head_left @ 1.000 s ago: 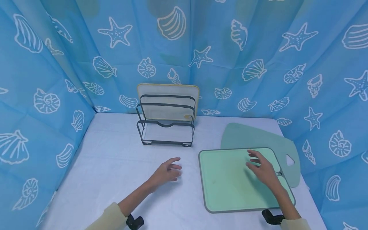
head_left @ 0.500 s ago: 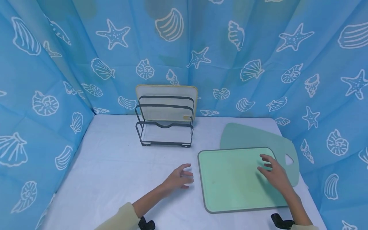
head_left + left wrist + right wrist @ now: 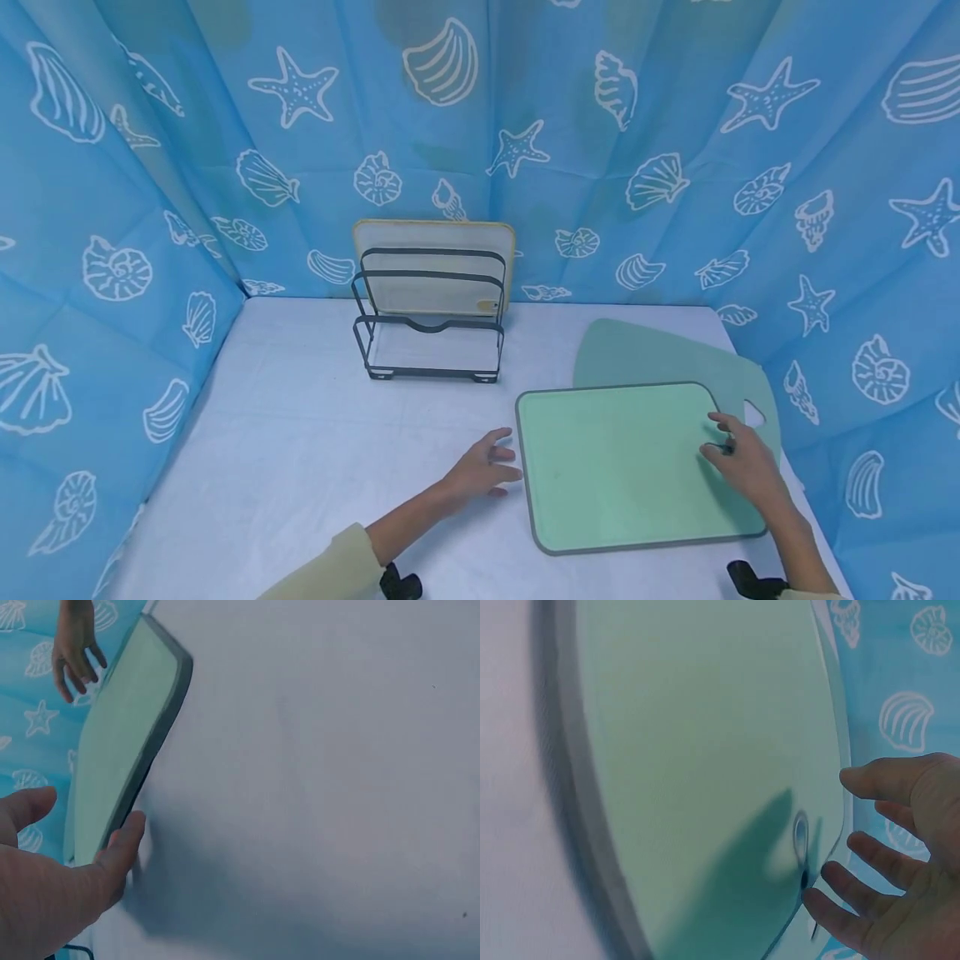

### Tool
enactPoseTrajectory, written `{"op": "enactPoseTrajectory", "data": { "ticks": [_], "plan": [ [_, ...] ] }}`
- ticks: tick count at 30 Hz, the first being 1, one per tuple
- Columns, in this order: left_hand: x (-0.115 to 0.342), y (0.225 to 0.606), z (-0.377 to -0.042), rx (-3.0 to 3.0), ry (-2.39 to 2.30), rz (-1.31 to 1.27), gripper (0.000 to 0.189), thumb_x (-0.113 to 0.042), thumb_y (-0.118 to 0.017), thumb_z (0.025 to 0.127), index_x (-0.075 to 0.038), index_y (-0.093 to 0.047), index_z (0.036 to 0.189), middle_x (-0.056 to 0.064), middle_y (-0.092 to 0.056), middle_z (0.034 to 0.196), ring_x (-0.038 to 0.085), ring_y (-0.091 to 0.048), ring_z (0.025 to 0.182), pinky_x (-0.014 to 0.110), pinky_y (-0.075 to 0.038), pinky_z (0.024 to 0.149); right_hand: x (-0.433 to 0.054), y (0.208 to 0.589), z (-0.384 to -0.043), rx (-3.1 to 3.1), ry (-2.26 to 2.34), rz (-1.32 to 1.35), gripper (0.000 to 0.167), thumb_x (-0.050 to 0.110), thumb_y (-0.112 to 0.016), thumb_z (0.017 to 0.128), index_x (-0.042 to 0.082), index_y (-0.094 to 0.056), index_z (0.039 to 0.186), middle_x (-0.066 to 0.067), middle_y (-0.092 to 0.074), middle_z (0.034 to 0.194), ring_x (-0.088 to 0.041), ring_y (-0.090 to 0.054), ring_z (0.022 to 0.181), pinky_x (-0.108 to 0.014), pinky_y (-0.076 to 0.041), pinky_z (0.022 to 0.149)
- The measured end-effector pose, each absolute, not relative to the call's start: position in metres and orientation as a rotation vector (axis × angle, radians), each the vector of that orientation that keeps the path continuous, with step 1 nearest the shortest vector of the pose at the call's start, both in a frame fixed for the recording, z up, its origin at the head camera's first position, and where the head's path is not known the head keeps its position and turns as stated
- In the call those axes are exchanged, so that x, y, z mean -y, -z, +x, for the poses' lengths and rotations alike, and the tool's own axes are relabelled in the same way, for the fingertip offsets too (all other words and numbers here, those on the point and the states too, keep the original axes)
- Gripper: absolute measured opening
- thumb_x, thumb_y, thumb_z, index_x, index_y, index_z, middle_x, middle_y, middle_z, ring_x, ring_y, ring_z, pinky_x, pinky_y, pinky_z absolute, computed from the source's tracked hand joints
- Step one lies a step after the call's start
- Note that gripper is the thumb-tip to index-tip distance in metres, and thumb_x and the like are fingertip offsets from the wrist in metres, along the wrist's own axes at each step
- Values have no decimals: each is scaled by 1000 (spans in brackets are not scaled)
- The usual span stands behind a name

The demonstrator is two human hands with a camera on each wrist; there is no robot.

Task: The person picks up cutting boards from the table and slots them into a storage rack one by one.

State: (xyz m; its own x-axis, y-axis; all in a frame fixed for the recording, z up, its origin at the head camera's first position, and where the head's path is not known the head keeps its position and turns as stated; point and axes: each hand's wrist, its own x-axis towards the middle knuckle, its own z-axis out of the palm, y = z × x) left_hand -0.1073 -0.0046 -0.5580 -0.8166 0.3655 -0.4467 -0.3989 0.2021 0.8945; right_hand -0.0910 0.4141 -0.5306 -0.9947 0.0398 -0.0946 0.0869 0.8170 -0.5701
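Observation:
A light green cutting board [image 3: 615,467] with a grey rim lies flat on the table, overlapping a darker green cutting board [image 3: 652,350] behind it. My left hand [image 3: 483,471] is at the light board's left edge, fingers spread and fingertips right by the rim; the left wrist view shows its fingers [image 3: 124,847] beside that edge. Over the board's right end hovers my right hand [image 3: 746,467], fingers loosely bent and holding nothing. In the right wrist view its fingers [image 3: 855,889] come close to the handle hole, and its shadow falls on the board.
A dark wire rack [image 3: 431,375] stands at the back of the white-covered table [image 3: 300,442]. In its rear slot leans a pale cutting board with a yellow rim [image 3: 435,233]. A blue seashell-print curtain [image 3: 555,100] encloses the back and sides.
Both hands have moved right: the left from bare table up to the light green board's left edge, the right from over the board toward its right end. The boards and rack stay put.

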Motion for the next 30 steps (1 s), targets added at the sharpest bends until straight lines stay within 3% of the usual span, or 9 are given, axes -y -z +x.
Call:
{"op": "enactPoseTrajectory", "data": {
  "ticks": [7,12,26,30],
  "plan": [
    [-6,556,-105,-1878,-1657,-56,81,-11,-77,85,-11,-35,154,11,-59,124,26,-65,99,38,-60,74,-429,538,-91,-2882,866,197,62,16,-60,98,-13,-32,144,-43,-37,134,-63,-37,120,-73,-38,90],
    [-11,555,-107,-1849,-1673,-77,84,-10,-76,85,-11,-30,156,9,-59,119,24,-66,95,37,-60,71,-438,542,-91,-2853,830,246,64,19,-59,98,-13,-29,145,-44,-38,131,-61,-41,116,-70,-43,86],
    [-19,541,-113,-1668,-1725,-273,88,-8,-72,86,-3,-21,157,14,-61,118,30,-65,102,45,-60,73,-442,544,-100,-2738,709,296,79,25,-60,96,-25,-19,142,-51,-29,134,-67,-32,122,-73,-36,95],
    [-22,539,-112,-1674,-1732,-333,89,-9,-72,85,-3,-22,157,15,-61,116,34,-62,107,48,-60,74,-442,542,-100,-2693,737,287,80,25,-61,96,-26,-19,142,-52,-28,134,-66,-37,119,-71,-40,93]
  ]
}}
